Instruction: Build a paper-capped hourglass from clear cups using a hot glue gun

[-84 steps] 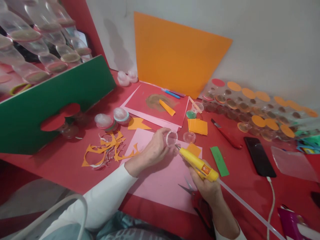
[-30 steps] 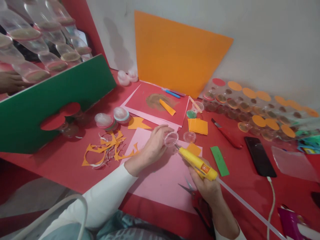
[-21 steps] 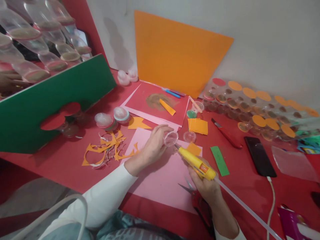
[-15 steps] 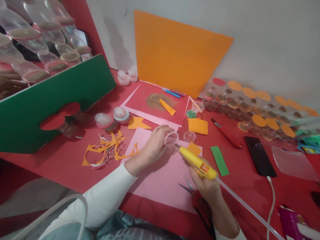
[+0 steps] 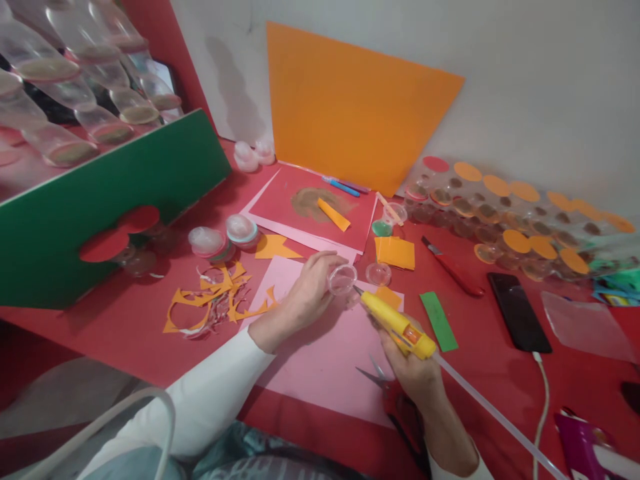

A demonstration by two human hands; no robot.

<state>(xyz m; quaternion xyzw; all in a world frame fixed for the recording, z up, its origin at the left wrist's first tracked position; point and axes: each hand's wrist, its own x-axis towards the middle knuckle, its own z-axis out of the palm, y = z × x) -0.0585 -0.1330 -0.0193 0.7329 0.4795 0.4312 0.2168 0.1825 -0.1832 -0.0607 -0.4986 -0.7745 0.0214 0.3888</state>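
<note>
My left hand (image 5: 311, 288) is closed round a small clear plastic cup (image 5: 343, 279), tilted with its open rim toward the right. My right hand (image 5: 411, 370) grips a yellow glue gun (image 5: 395, 324) with a long clear glue stick (image 5: 495, 417) trailing out behind it. The gun's metal nozzle touches the cup's rim. Both hands hover over a pink paper sheet (image 5: 325, 353) on the red table (image 5: 125, 320).
Scissors (image 5: 385, 387) lie under my right wrist. Nearby are a second clear cup (image 5: 378, 273), orange squares (image 5: 395, 253), a green strip (image 5: 439, 321), a red craft knife (image 5: 453, 270), a phone (image 5: 519, 311) with cable, orange scraps (image 5: 215, 300), a green board (image 5: 100, 207) and rows of capped cups (image 5: 505, 220).
The cup has tipped lower in my left hand, from upright-facing to tilted. The glue gun's nozzle has stayed at the rim, shifting only slightly along it.
</note>
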